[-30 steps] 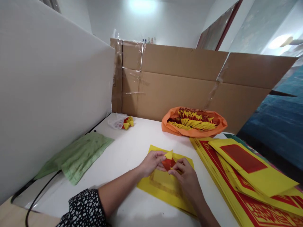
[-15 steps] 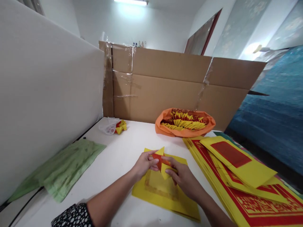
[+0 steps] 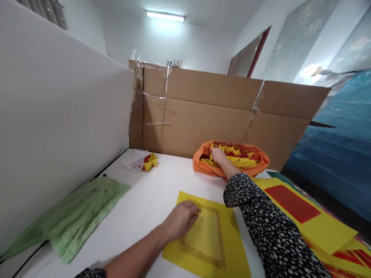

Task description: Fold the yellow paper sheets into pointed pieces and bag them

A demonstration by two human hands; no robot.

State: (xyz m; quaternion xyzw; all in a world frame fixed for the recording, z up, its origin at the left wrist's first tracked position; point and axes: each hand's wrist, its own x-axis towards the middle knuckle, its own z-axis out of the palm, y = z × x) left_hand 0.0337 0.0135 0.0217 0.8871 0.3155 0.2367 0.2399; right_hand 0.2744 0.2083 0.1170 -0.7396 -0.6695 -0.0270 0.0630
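Note:
My left hand [image 3: 182, 220] rests at the upper left part of a yellow paper sheet [image 3: 232, 247], fingers bent and near the sheet, thumb a little apart; nothing shows in it. Stretched forward, my right hand [image 3: 218, 155] is inside the left part of an orange bag [image 3: 199, 166] filled with rows of folded yellow and red paper pieces [image 3: 242, 161]. Its fingertips are hidden among the pieces, so what it holds cannot be seen.
At right lie stacked yellow and red papers [image 3: 292, 202]. A green cloth [image 3: 84, 208] is at left. Farther back sit a clear plastic bag [image 3: 135, 160] and a folded paper piece [image 3: 150, 162]. A cardboard wall [image 3: 197, 116] stands behind.
My right hand has moved forward from above the yellow sheet into the orange bag. The folded piece is gone from between my hands; my left hand has lowered onto or near the sheet. The view has tilted up slightly.

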